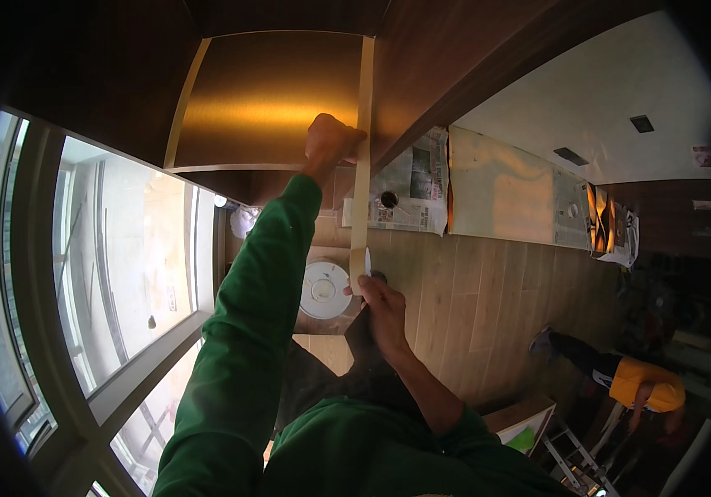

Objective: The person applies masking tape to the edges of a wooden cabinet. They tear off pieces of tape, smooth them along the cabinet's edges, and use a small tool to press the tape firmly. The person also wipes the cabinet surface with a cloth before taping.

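A strip of masking tape point(365, 93) runs down the right edge of a brown wooden panel point(268, 93) lit by a warm glow. My left hand point(330, 141), its fingers curled, presses against this strip near the panel's lower right corner. From there the tape hangs taut to my right hand point(383, 304), which holds its lower end, with a pale pointed blade-like thing point(368, 261) beside the tape at the fingers. Whether a tape roll is in that hand is hard to tell. Another tape strip point(185, 105) lines the panel's left edge.
Below are a round white lid point(325, 289) and a counter with newspaper point(417, 211) and a cup of dark liquid point(388, 199). Windows point(132, 248) stand at left. At lower right, a person in a yellow top point(644, 385) bends near a stepladder point(573, 450).
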Available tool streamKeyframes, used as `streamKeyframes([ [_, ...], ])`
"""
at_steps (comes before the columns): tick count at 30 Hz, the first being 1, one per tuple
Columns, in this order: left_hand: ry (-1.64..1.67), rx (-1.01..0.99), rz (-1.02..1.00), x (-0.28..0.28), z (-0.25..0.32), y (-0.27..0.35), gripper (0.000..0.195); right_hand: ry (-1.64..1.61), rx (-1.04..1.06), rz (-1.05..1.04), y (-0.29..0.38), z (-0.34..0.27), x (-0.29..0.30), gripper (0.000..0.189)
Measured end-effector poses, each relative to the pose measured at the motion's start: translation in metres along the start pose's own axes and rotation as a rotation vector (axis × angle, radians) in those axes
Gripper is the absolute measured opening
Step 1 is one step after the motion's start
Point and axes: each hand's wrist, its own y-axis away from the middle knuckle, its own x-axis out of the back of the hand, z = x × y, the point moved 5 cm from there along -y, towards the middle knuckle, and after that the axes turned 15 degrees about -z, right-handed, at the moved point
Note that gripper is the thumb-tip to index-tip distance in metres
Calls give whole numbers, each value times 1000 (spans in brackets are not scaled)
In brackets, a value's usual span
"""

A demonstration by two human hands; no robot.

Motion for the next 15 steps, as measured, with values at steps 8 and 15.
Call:
streamKeyframes([
  [8, -20, 12, 34, 0, 4, 1, 29, 3, -21, 1, -1, 2, 1, 32],
  [15, -28, 55, 14, 0, 0, -5, 31, 3, -16, 10, -1, 4, 2, 31],
])
